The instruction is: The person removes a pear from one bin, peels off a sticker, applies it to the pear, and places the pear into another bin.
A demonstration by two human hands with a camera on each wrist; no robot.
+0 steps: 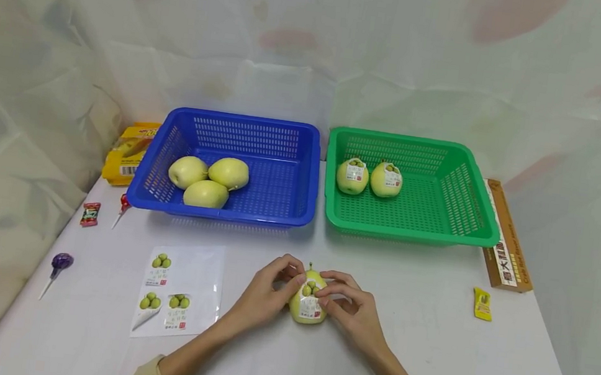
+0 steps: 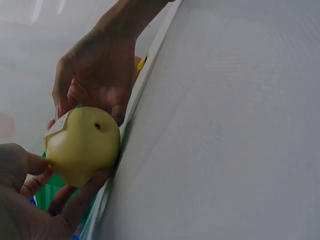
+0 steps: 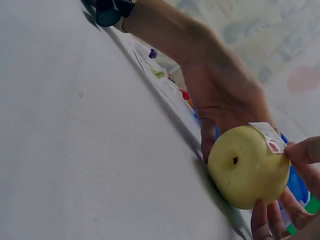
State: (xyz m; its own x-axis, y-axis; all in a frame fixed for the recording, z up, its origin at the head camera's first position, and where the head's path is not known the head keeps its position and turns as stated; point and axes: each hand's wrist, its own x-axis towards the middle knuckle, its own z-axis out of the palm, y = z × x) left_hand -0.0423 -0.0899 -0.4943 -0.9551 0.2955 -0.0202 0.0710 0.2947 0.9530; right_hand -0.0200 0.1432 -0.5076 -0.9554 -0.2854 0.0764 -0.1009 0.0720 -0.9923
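A yellow-green pear (image 1: 296,311) with its stem up is held between both hands over the table in front of the person. A white sticker (image 1: 311,306) printed with pears and red marks lies on its near side. My left hand (image 1: 267,290) grips the pear's left side, its thumb at the sticker's upper left edge. From the other side my right hand (image 1: 354,310) holds it, thumb and fingertips at the sticker's right edge. Both wrist views show the pear's base; in the right wrist view a corner of the sticker (image 3: 269,136) stands out from the skin.
Left of the hands lies a sticker sheet (image 1: 210,283) with several stickers, one with a curled corner. Behind are a blue basket (image 1: 268,220) with three plain pears and a green basket (image 1: 413,233) with two stickered pears. Lollipops, candies, a yellow packet (image 1: 130,154) and a brown box (image 1: 513,245) lie around.
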